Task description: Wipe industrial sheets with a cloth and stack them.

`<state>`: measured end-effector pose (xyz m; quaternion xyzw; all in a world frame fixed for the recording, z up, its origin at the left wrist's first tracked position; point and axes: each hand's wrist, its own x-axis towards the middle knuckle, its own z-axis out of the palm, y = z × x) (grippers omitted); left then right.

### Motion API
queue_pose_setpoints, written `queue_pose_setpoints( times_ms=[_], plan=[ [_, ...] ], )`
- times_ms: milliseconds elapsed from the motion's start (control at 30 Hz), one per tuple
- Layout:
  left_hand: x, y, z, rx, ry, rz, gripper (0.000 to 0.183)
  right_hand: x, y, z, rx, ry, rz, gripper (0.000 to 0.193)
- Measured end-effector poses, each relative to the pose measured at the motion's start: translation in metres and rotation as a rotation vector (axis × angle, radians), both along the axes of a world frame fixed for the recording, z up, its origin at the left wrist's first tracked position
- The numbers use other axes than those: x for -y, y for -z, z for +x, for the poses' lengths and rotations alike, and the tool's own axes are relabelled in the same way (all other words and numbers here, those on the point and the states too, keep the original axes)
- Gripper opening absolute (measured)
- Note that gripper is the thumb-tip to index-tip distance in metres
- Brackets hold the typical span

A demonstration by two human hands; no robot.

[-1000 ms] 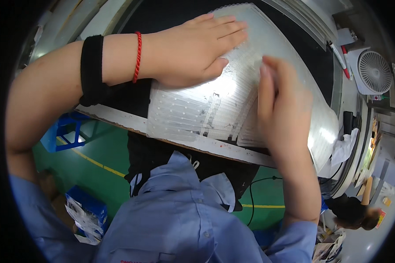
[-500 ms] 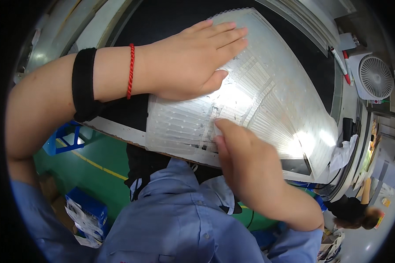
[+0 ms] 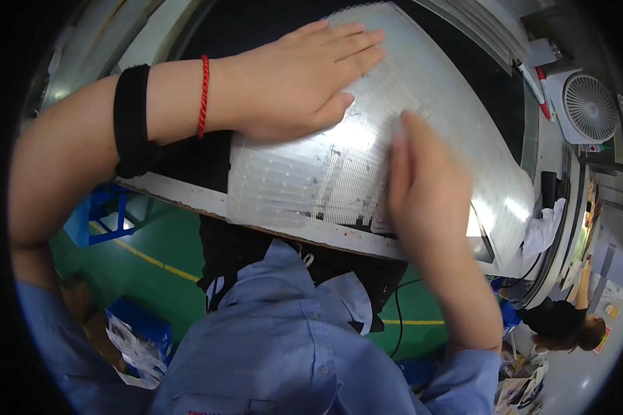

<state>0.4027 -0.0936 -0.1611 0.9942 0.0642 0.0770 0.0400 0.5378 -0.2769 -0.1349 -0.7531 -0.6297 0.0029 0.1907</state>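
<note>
A large translucent plastic sheet [image 3: 457,114], dotted with small bumps and curved along its sides, lies on the dark-topped table. My left hand [image 3: 294,83] rests flat on its upper left part, fingers stretched out and nothing held. Over the middle of the sheet, beside a patch of fine parallel strips [image 3: 349,183], is my right hand [image 3: 432,187]. Its thumb and forefinger are close together in a pinch, smeared by motion. Whatever sits between those fingertips is too blurred to name. Glare hides part of the sheet.
The table's pale front edge [image 3: 180,194] runs before my body. At right are a white fan [image 3: 590,107], a red-and-white marker [image 3: 541,97] and white crumpled film [image 3: 541,232]. A blue stool [image 3: 104,214] and blue bin [image 3: 145,325] stand at lower left. Another person [image 3: 557,321] is far right.
My right hand has moved up and to the right across the sheet, uncovering more of the strips. The left hand stays flat in the same place on the sheet.
</note>
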Motion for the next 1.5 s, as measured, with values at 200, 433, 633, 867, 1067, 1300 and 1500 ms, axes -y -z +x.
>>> queue_pose_setpoints(
  times_ms=[200, 433, 633, 867, 1067, 1300, 1500],
  plan=[
    [-0.002, -0.002, -0.001, -0.006, -0.008, 0.018, 0.059, 0.037, -0.009, -0.019, -0.191, -0.098, -0.076, 0.027],
    [0.0, 0.002, 0.005, 0.024, 0.003, 0.023, 0.059, 0.068, 0.001, -0.045, -0.177, -0.1, -0.069, 0.032],
    [0.0, -0.007, -0.003, -0.038, -0.003, 0.034, 0.058, 0.014, 0.004, -0.025, -0.099, 0.017, 0.036, 0.025],
    [0.005, -0.008, -0.001, -0.036, -0.003, 0.0, 0.058, 0.032, -0.002, -0.035, -0.142, -0.084, 0.089, 0.025],
    [0.004, -0.007, 0.003, -0.004, 0.015, -0.002, 0.059, 0.05, 0.0, -0.057, -0.107, -0.121, -0.129, 0.023],
    [0.001, -0.009, 0.002, -0.011, 0.001, 0.015, 0.059, 0.032, -0.002, -0.044, -0.122, -0.114, -0.113, 0.025],
    [0.003, -0.009, -0.001, -0.028, -0.009, 0.028, 0.059, 0.02, 0.007, -0.026, -0.171, -0.124, 0.122, 0.033]
  ],
)
